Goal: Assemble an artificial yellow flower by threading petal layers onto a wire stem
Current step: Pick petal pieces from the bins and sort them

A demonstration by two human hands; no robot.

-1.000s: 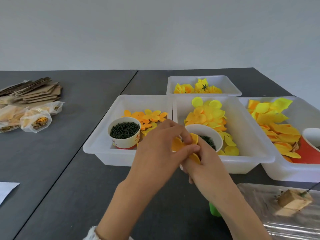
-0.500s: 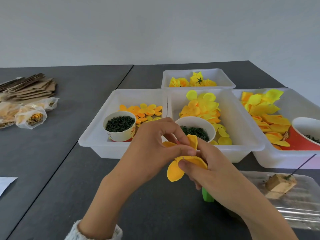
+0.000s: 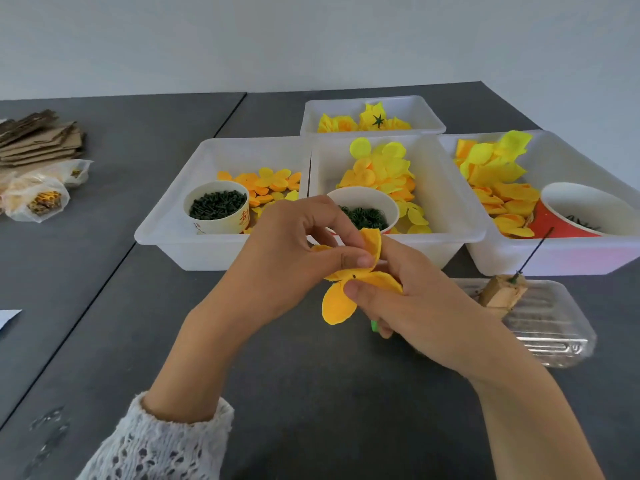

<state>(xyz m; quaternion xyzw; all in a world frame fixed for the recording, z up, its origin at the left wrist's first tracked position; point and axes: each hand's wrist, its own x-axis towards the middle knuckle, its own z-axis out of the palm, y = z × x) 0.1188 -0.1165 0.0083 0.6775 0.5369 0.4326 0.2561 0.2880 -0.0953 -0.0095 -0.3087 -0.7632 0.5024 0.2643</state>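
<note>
Far off to the left of your hands a stack of cardboard lies on the bench; your left hand pinches the petal layer between thumb and curled fingers; the petal layer sits between both hands, above the bench, one petal hanging down; your right hand grips it from the other side, thumb pressed on a petal; just beyond your hands stand white tubs of yellow petals; right of your right hand a clear tray rests.
</note>
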